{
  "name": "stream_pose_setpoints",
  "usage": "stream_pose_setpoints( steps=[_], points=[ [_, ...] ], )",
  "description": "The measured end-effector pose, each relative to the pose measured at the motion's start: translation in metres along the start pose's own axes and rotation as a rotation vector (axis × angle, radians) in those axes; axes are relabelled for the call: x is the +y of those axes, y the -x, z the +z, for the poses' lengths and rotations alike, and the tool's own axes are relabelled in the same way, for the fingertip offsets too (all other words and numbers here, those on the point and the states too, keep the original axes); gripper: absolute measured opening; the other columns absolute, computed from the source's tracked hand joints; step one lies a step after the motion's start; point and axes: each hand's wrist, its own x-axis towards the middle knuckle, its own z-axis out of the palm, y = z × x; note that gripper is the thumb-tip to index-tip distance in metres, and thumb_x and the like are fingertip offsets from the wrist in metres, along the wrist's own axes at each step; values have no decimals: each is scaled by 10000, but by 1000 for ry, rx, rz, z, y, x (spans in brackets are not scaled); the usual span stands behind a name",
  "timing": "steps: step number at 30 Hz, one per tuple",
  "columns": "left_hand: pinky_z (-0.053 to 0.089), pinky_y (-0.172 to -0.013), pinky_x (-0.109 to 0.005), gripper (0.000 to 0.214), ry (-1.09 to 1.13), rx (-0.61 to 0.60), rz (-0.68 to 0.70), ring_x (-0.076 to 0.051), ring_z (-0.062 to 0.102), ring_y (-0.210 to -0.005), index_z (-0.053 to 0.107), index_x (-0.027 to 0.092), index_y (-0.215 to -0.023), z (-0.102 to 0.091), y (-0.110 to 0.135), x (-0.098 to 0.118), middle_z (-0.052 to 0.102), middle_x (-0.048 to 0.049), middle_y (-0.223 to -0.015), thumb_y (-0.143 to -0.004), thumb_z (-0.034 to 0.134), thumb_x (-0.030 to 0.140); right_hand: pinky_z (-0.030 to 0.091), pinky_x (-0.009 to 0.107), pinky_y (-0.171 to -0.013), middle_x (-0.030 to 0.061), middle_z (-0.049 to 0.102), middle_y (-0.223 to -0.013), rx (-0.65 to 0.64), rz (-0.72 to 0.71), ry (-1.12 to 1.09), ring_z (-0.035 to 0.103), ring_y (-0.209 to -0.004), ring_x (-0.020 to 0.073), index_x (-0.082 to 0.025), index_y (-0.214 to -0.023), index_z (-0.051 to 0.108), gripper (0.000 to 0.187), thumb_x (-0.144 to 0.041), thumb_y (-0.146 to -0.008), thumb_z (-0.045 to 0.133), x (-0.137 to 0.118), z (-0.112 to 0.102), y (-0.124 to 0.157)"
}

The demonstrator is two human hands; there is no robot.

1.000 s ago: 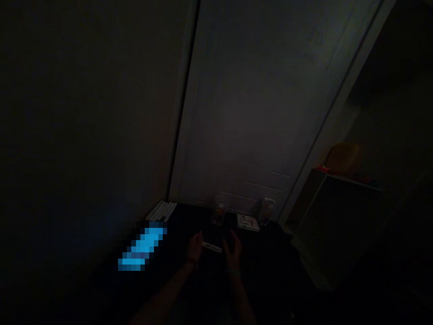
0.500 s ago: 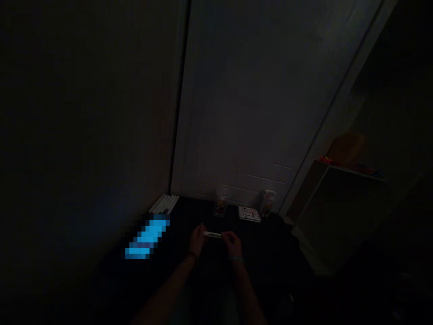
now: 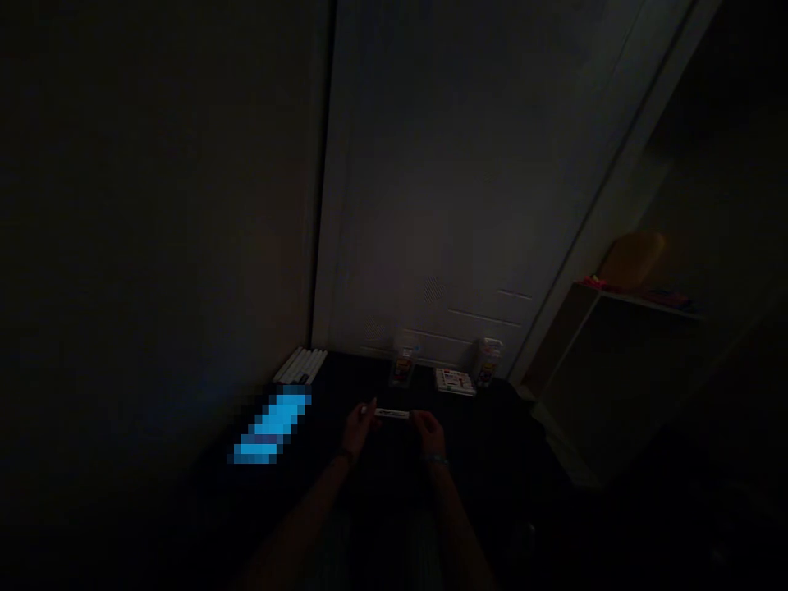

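Note:
The room is very dark. My left hand [image 3: 358, 428] and my right hand [image 3: 429, 432] hold a short white marker [image 3: 392, 414] between them, level, one hand pinching each end, above a dark table [image 3: 345, 484]. A row of several white markers [image 3: 300, 366] lies at the table's far left. Two small clear containers, one [image 3: 402, 368] and the other [image 3: 488, 362], stand at the far edge with a flat printed pack [image 3: 455, 381] between them.
A glowing blue screen [image 3: 272, 428], pixelated, lies on the table left of my hands. A pale door [image 3: 455, 189] rises behind the table. At the right stands a dark shelf unit [image 3: 616, 361] with a yellowish object [image 3: 634, 259] on top.
One second ago my hands were open beside the marker lying on the table. They have since closed on its ends and lifted it slightly away from me.

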Motion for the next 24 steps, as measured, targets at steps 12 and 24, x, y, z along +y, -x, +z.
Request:
stream_pose_setpoints(
  steps=[12,24],
  points=[
    [433,-550,-211,476,117,-22,23,-88,539,-551,531,152,-740,-1,-2,-5,553,22,-588,-622,494,612,440,254,-620,40,644,-718,4,15,-19,585,-668,149,-137,-829,609,398,-494,-656,578,8,0,-2],
    [280,-420,-163,443,66,1,-6,-42,335,-433,523,164,-746,-1,0,-6,384,70,-504,-672,456,596,371,194,-530,-16,557,-576,63,-13,113,491,-540,97,-153,-674,569,378,-528,-685,529,2,1,1]
  ],
)
